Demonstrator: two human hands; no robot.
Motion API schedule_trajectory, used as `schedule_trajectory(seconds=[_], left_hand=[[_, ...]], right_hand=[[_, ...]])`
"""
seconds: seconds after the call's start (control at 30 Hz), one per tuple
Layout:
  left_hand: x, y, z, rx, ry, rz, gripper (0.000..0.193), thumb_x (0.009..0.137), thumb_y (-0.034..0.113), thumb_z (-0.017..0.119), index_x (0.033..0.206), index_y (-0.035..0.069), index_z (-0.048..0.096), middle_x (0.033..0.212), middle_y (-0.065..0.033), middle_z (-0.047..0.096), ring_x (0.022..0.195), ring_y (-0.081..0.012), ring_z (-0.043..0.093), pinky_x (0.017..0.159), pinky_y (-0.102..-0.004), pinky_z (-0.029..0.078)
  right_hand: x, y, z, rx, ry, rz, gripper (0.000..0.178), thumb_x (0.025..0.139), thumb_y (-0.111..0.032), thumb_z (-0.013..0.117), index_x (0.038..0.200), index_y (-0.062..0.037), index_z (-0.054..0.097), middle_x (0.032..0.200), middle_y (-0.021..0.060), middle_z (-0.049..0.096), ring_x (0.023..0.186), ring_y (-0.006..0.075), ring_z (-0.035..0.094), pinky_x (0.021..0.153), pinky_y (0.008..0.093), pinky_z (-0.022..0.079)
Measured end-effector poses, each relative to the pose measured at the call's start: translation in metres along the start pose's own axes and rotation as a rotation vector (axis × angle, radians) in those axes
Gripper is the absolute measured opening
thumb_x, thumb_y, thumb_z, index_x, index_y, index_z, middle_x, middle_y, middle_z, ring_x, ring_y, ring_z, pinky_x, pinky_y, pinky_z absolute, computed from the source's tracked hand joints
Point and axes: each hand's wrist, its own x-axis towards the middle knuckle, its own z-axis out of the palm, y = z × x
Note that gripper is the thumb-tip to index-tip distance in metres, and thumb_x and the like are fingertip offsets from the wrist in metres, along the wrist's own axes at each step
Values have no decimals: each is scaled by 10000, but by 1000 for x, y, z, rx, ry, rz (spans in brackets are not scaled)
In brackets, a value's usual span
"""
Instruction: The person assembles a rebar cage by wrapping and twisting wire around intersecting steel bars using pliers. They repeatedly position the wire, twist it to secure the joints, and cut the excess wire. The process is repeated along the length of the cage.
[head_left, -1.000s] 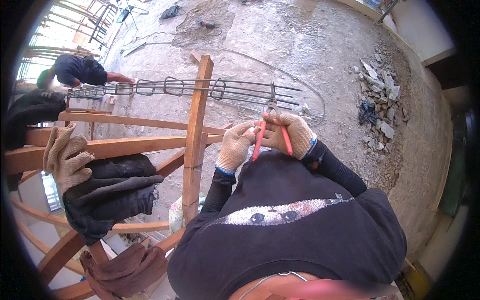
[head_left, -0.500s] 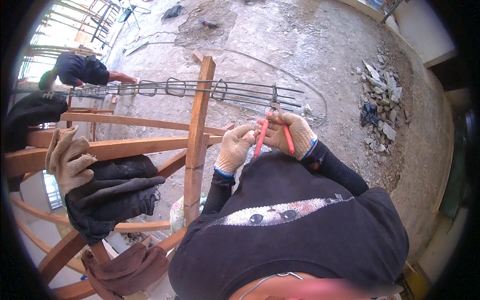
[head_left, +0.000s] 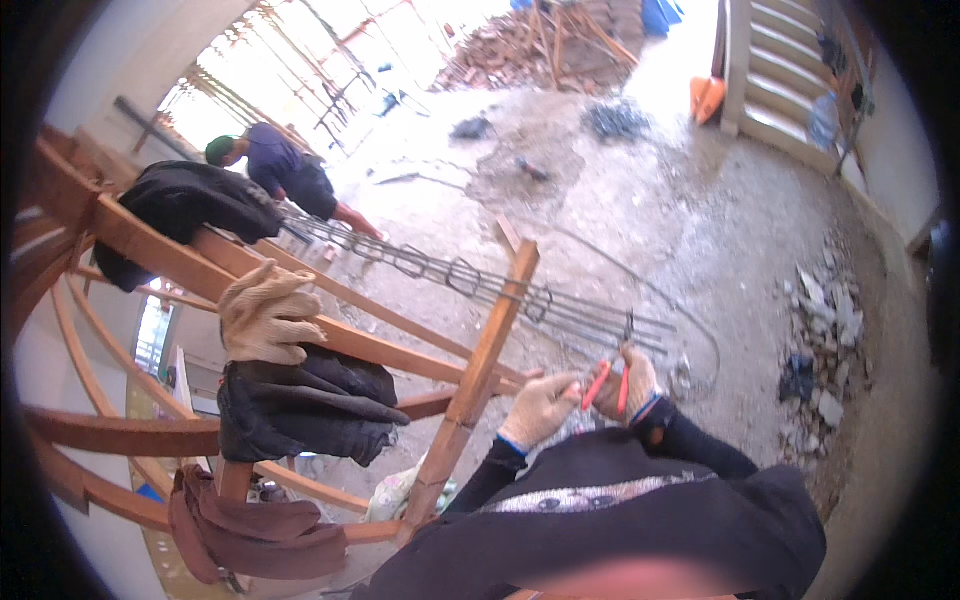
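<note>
My right hand (head_left: pixel 642 378), in a knitted beige glove, is closed around red-handled pincers (head_left: pixel 597 385). The handles spread apart, and the tool's head is hard to make out against the bars. Close beside the left handle, my gloved left hand (head_left: pixel 540 410) has its fingers pinched together; what they hold, if anything, is hidden. Just beyond both hands lies the near end of a long rebar cage (head_left: pixel 560 308), made of thin bars with square stirrups. It passes by an upright wooden post (head_left: pixel 490 360).
Another person (head_left: pixel 285 172) bends over the cage's far end. Wooden beams at left carry a spare glove (head_left: pixel 265 315), dark cloth (head_left: pixel 305 405) and a brown cloth (head_left: pixel 255 530). Rubble (head_left: pixel 825 330) lies at right, stairs (head_left: pixel 785 70) rise behind, and a loose rod (head_left: pixel 640 275) curves across the floor.
The view has tilted up and shifted left, bringing in the stairs and a far brick pile. My hands stay together at the cage's near end, with the pincers still in the right.
</note>
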Motion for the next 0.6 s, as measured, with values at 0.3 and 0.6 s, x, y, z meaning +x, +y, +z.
schedule_trajectory(seconds=[0.3, 0.6], left_hand=[[-15, 100, -44, 214, 19, -497, 583, 891, 474, 830, 1316, 102, 686, 1095, -172, 750, 1064, -306, 746, 936, -422, 568], [-20, 48, -18, -540, -351, -649, 607, 1036, 606, 600, 1393, 117, 636, 1123, -107, 756, 958, -221, 734, 833, -358, 570]], right_hand=[[45, 12, 1, 93, 4, -92, 253, 1031, -370, 530, 942, -136, 489, 661, 21, 494, 556, 234, 493, 567, 448, 450], [77, 22, -5, -149, 152, -311, 194, 1011, -317, 484, 955, -133, 463, 702, 56, 506, 560, 261, 499, 524, 476, 447]])
